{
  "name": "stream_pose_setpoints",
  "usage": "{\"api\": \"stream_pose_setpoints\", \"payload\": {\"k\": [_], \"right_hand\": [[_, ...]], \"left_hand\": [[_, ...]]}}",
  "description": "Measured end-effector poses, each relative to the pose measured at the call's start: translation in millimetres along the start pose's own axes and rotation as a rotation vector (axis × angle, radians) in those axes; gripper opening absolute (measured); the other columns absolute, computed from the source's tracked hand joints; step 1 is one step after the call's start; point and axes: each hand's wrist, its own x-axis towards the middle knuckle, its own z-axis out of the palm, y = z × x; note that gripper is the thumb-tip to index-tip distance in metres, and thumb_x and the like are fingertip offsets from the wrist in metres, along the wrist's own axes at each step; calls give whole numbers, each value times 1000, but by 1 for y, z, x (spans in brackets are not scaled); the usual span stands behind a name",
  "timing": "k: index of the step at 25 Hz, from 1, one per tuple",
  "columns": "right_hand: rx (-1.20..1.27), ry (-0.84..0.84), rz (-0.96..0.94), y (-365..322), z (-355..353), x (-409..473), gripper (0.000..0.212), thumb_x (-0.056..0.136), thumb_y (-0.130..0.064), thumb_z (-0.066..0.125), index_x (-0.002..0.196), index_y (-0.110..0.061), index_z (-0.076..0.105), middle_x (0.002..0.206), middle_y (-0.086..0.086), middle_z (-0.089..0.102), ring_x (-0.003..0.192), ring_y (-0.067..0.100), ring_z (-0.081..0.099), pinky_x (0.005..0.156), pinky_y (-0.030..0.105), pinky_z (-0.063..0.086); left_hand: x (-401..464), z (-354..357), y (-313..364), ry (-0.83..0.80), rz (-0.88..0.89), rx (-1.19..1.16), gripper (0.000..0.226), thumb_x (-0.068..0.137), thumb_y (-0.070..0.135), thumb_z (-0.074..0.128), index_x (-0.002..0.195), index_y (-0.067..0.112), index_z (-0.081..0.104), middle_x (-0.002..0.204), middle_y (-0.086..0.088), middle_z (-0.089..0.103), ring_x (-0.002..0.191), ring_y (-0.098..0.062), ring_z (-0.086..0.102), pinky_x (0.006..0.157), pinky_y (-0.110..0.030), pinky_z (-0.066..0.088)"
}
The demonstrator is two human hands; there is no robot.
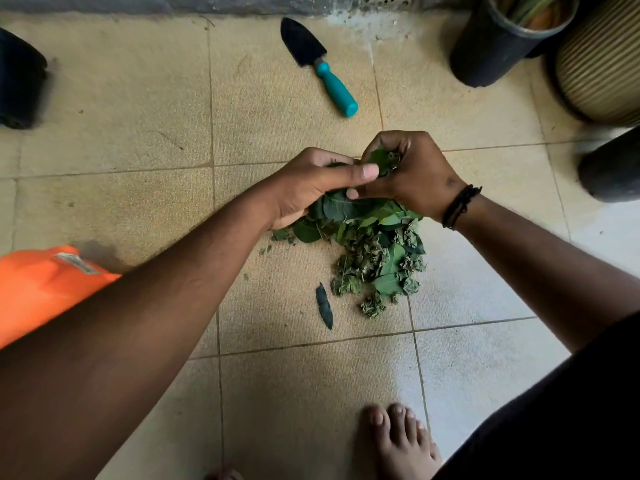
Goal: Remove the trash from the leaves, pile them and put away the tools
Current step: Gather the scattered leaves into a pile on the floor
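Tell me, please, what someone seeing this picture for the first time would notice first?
The eye lands mid-frame, where the left hand and right hand meet over a heap of green leaves on the beige tiled floor, both holding leaves. Next comes the black-bladed trowel with a teal grip lying on the tiles beyond the hands. A bright orange bag sits at the left edge.

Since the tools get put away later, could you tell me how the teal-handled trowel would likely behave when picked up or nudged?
The trowel looks stiff, so it should lift as one piece. Its rounded handle might roll a little if pushed, though the flat black blade lying on the tiled floor probably checks that. It seems light.
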Motion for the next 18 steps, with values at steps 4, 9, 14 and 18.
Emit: {"api": "stream_pose_setpoints", "payload": {"k": [4,9,14,18], "right_hand": [[184,100,54,11,11,-6,13,78,-8,84,74,-6,72,69,-2,70,62,6,61,58,24,52],[210,67,156,16,11,-8,30,85,-14,79,77,12,67,64,20,64,54,18,53,53,25,43],[-153,20,76,31,-13,-14,18,92,-1,62,97,-12,76,85,-9,73,79,4,68,71,24,55],[-428,30,205,56,-1,-28,39,99,-39,58,130,-17,62,116,6,71,103,23,69,90,43,58]], "left_hand": [[2,-1,-8,27,0,-6,29,84,-1,74,112,5,71,104,-8,77,102,-21,73,88,-29,59],[5,-4,-9,189,-31,233,30,75,0,84,103,9,76,96,-7,78,95,-24,75,87,-36,60],[-3,-23,-9,176,-212,398,35,77,3,81,111,11,74,98,-4,76,85,-18,72,71,-25,54],[-7,-35,-13,256,-286,321,27,81,17,83,102,10,68,94,-7,75,84,-21,73,71,-31,56]]}}
